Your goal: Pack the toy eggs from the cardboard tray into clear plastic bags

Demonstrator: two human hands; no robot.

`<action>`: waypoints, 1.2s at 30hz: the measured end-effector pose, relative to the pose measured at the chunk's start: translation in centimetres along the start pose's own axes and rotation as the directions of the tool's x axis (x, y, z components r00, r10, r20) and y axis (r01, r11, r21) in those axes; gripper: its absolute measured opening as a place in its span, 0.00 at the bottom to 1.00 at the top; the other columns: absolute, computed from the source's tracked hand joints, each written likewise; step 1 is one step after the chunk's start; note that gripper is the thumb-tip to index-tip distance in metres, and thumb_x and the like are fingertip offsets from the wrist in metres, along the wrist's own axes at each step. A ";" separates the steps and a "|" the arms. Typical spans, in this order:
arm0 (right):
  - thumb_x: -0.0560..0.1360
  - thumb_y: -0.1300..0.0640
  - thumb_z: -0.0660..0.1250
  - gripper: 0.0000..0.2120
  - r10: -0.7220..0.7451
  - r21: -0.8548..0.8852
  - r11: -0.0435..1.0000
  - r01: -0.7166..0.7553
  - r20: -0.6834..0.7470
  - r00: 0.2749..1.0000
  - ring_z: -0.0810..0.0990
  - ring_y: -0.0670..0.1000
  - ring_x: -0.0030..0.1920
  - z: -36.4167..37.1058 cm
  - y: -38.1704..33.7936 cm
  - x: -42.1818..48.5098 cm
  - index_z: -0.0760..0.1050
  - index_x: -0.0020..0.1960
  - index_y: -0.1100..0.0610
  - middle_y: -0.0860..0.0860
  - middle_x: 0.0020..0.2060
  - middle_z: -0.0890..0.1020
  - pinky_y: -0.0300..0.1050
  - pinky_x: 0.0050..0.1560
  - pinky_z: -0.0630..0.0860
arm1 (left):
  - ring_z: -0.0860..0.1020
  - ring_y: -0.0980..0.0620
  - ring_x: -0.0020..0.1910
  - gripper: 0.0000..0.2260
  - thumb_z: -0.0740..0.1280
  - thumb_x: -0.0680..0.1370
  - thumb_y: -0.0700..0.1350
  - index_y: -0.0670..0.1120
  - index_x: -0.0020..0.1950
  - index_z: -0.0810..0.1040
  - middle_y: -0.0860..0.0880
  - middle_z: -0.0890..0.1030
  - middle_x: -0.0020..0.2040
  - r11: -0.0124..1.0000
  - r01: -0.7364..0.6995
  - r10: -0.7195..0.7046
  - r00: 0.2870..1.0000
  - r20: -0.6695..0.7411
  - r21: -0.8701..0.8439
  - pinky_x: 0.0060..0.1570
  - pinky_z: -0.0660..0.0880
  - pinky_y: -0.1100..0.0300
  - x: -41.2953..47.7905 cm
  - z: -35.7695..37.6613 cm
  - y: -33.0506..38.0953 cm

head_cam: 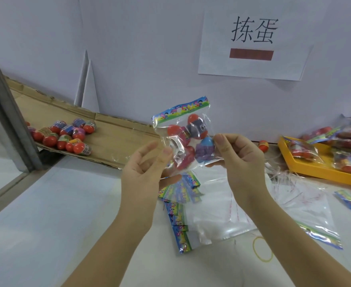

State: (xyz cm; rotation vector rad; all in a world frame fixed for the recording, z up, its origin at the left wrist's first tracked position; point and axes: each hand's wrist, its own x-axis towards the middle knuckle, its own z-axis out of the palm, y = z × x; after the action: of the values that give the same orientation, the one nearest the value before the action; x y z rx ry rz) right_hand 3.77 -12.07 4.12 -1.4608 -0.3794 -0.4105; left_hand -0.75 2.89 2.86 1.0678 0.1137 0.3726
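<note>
I hold a clear plastic bag [186,139] with a colourful header strip up in front of me; several toy eggs sit inside it, red and blue ones among them. My left hand [143,168] pinches the bag's lower left edge between thumb and fingers. My right hand [238,158] pinches its lower right side, thumb on the front. Several loose toy eggs [67,135] lie on the sloping cardboard tray [116,139] at the left. A stack of empty clear bags [201,214] lies flat on the white table below my hands.
A yellow tray [307,168] at the right holds several filled bags [348,146]. One loose egg [263,146] lies by the wall. More bags [307,210] spread at the right, and a yellow rubber band [262,248] lies near them. A metal post [7,112] stands at the left.
</note>
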 end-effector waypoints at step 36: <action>0.60 0.53 0.75 0.25 0.300 0.212 0.918 -0.335 0.180 0.937 0.83 0.49 0.37 -0.1 -0.7 0.3 0.79 0.57 0.57 0.53 0.41 0.85 0.40 0.31 0.78 | 0.85 0.48 0.39 0.07 0.67 0.74 0.42 0.44 0.44 0.84 0.45 0.86 0.43 0.998 0.002 0.002 0.998 0.060 -0.070 0.37 0.81 0.59 0.8 -0.5 -0.9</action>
State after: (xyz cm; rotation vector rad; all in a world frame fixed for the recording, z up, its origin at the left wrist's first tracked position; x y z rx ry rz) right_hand 3.68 -12.21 4.90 -1.2880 -0.2870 0.0061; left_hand 0.08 3.25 1.90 1.0086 0.0472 0.3421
